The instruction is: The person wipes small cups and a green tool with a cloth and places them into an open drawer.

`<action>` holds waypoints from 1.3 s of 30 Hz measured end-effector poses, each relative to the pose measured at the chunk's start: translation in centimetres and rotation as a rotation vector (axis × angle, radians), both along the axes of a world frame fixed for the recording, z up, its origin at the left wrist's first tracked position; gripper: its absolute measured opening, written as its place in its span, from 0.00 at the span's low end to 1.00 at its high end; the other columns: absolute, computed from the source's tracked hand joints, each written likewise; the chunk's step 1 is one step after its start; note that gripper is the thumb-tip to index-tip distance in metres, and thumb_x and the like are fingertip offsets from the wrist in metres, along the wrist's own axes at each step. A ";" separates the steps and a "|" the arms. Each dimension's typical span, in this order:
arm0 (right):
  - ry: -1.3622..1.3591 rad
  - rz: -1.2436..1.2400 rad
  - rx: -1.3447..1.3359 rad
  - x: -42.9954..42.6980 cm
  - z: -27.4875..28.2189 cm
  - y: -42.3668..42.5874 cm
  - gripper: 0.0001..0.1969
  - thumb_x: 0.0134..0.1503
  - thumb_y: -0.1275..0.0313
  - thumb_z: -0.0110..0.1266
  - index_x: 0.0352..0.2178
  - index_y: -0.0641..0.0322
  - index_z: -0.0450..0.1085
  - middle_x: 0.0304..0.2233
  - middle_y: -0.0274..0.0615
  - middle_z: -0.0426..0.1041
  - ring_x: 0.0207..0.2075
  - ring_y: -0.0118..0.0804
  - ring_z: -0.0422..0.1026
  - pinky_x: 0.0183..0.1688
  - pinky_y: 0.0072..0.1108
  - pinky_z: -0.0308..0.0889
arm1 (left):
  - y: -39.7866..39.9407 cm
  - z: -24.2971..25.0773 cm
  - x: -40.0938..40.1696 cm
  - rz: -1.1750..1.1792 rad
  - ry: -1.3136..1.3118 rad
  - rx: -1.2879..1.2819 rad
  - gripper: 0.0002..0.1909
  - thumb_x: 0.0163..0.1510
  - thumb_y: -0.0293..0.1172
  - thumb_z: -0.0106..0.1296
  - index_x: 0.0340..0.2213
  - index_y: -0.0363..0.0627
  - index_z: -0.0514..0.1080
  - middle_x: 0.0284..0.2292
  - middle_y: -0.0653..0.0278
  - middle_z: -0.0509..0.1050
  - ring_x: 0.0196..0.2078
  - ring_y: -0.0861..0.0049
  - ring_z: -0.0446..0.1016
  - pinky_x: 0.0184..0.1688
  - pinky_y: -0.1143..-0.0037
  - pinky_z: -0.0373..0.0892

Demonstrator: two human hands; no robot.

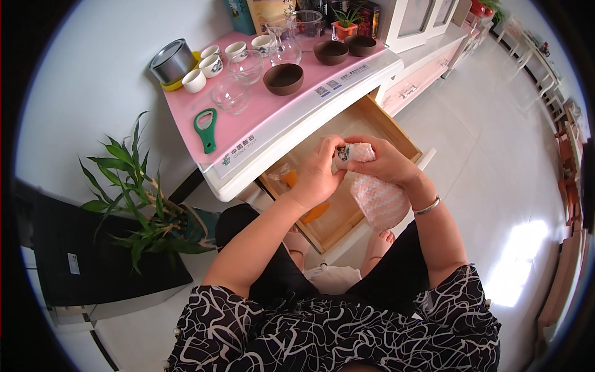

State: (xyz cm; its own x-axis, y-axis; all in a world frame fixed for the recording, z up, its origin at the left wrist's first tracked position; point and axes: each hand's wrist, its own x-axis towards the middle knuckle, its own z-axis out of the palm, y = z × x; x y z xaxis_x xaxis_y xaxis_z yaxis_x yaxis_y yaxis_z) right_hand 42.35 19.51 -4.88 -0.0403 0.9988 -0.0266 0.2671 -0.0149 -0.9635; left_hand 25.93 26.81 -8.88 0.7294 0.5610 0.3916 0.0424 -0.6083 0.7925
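Observation:
Between my hands, over the drawer (346, 232) that stands pulled out, is a small white teacup (343, 157) with a dark painted pattern. My left hand (320, 172) grips the cup at its left side. A pink and white striped cloth (382, 200) is bunched in my right hand (388, 160) and pressed against the cup's right end, with the rest hanging below. Whether the cloth reaches inside the cup is hidden by my fingers. Orange objects (316, 212) and a clear plastic wrapper (280, 172) lie in the drawer.
Above the drawer, the pink tabletop (181, 109) bears several white teacups (211, 66), brown bowls (283, 79), glass bowls (231, 94), a glass pitcher (284, 49), a metal canister (173, 60) and a green bottle opener (206, 130). A leafy plant (139, 200) stands at left.

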 end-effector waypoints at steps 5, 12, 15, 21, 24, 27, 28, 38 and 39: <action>-0.110 -0.030 -0.067 -1.0 -0.5 1.1 0.22 0.43 0.71 0.58 0.42 0.66 0.63 0.36 0.39 0.69 0.38 0.26 0.66 0.41 0.19 0.62 | 0.8 -0.7 -0.6 0.131 -0.008 0.176 0.26 0.38 0.18 0.55 0.39 0.41 0.56 0.36 0.56 0.65 0.37 0.66 0.67 0.39 0.73 0.65; -0.406 0.058 0.014 -2.2 -1.3 3.3 0.24 0.40 0.73 0.57 0.43 0.61 0.63 0.39 0.43 0.70 0.39 0.36 0.69 0.42 0.22 0.62 | 2.0 -1.2 -1.8 0.120 0.177 -0.120 0.28 0.40 0.24 0.55 0.42 0.39 0.55 0.33 0.52 0.66 0.35 0.60 0.69 0.38 0.70 0.65; -0.384 0.061 -0.029 -3.2 -1.6 4.5 0.25 0.40 0.73 0.57 0.43 0.60 0.63 0.40 0.45 0.69 0.41 0.40 0.68 0.43 0.24 0.62 | 2.7 -2.0 -1.9 0.203 0.237 -0.036 0.30 0.40 0.26 0.55 0.45 0.38 0.55 0.34 0.50 0.67 0.36 0.58 0.68 0.38 0.69 0.65; -0.388 0.046 -0.072 -3.1 -3.8 6.1 0.27 0.39 0.73 0.56 0.45 0.60 0.62 0.40 0.46 0.68 0.44 0.42 0.66 0.46 0.25 0.60 | 2.7 -2.5 -1.7 0.342 0.461 0.167 0.32 0.40 0.33 0.55 0.46 0.38 0.56 0.35 0.48 0.69 0.40 0.54 0.67 0.41 0.64 0.62; -0.383 0.143 -0.102 -2.4 -3.3 5.8 0.26 0.40 0.74 0.55 0.45 0.61 0.61 0.40 0.46 0.68 0.43 0.41 0.66 0.46 0.25 0.60 | 1.8 -2.6 -1.2 0.343 0.586 0.102 0.32 0.39 0.38 0.55 0.45 0.40 0.59 0.36 0.50 0.70 0.41 0.56 0.66 0.43 0.62 0.59; -0.470 0.230 -0.218 0.1 -1.6 5.2 0.23 0.41 0.75 0.53 0.43 0.62 0.63 0.38 0.45 0.70 0.41 0.38 0.67 0.45 0.23 0.61 | 1.1 -2.2 -1.4 0.270 0.687 0.159 0.28 0.39 0.43 0.54 0.41 0.42 0.64 0.36 0.54 0.70 0.42 0.60 0.65 0.45 0.60 0.55; -0.451 0.238 -0.285 0.7 0.0 5.0 0.21 0.42 0.75 0.53 0.41 0.63 0.64 0.36 0.43 0.70 0.40 0.35 0.67 0.44 0.22 0.61 | 1.0 -2.0 -1.7 0.204 0.753 0.189 0.26 0.39 0.45 0.54 0.38 0.42 0.67 0.35 0.56 0.71 0.43 0.61 0.65 0.46 0.58 0.53; -0.423 0.128 -0.335 2.7 0.7 2.5 0.18 0.44 0.69 0.53 0.39 0.62 0.66 0.31 0.37 0.70 0.35 0.28 0.66 0.40 0.19 0.61 | 0.9 -1.4 -1.2 0.006 0.926 0.312 0.21 0.45 0.50 0.48 0.29 0.43 0.72 0.29 0.57 0.72 0.41 0.63 0.64 0.51 0.60 0.48; -0.421 0.126 -0.332 2.6 0.8 2.4 0.18 0.44 0.69 0.53 0.39 0.62 0.66 0.31 0.37 0.70 0.35 0.28 0.66 0.40 0.19 0.61 | 1.3 -1.6 -1.3 -0.025 0.900 0.290 0.21 0.47 0.50 0.46 0.29 0.43 0.72 0.28 0.57 0.72 0.41 0.62 0.65 0.51 0.60 0.48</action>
State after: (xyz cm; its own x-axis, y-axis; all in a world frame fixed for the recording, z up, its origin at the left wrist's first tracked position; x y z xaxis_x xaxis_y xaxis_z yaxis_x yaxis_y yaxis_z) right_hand 44.98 21.94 -4.12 -0.0769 0.9222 -0.3789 0.6477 -0.2427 -0.7222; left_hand 24.58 28.08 -10.47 0.8358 0.5104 -0.2024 0.5489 -0.7853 0.2862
